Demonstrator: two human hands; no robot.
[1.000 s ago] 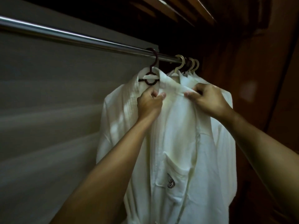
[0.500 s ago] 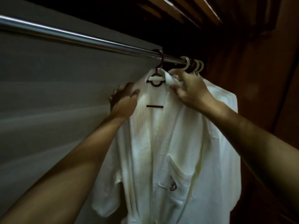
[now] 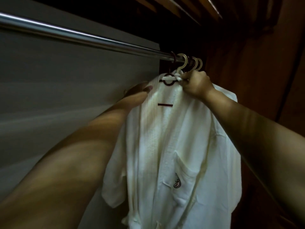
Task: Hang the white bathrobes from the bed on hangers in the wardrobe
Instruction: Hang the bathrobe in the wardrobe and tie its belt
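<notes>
Robe on the rail, collar being tidied.
The white bathrobe (image 3: 173, 146) hangs on its dark hanger (image 3: 168, 82) from the wardrobe rail (image 3: 82, 37), beside another robe (image 3: 228, 100). My right hand (image 3: 195, 85) pinches its collar. My left hand (image 3: 140, 89) is at its shoulder, too blurred to tell its grip. The bed is out of sight.

**Two hands, two bathrobes, five hanger hooks, one rail**

The person has two hands up: the left hand (image 3: 138, 90) at 11 o'clock and the right hand (image 3: 195, 85) at 2 o'clock. One metal rail (image 3: 82, 36) runs from 9 o'clock up toward 1 o'clock. At its 1 o'clock end hang five hooks: three pale hooks (image 3: 182, 59) and two dark hooks (image 3: 172, 55). Two white robes can be counted, the front bathrobe (image 3: 165, 138) and a second bathrobe (image 3: 227, 98) behind it; any further ones are hidden. The front one has one pocket (image 3: 189, 182) at 5 o'clock, with one emblem (image 3: 177, 181).
</notes>
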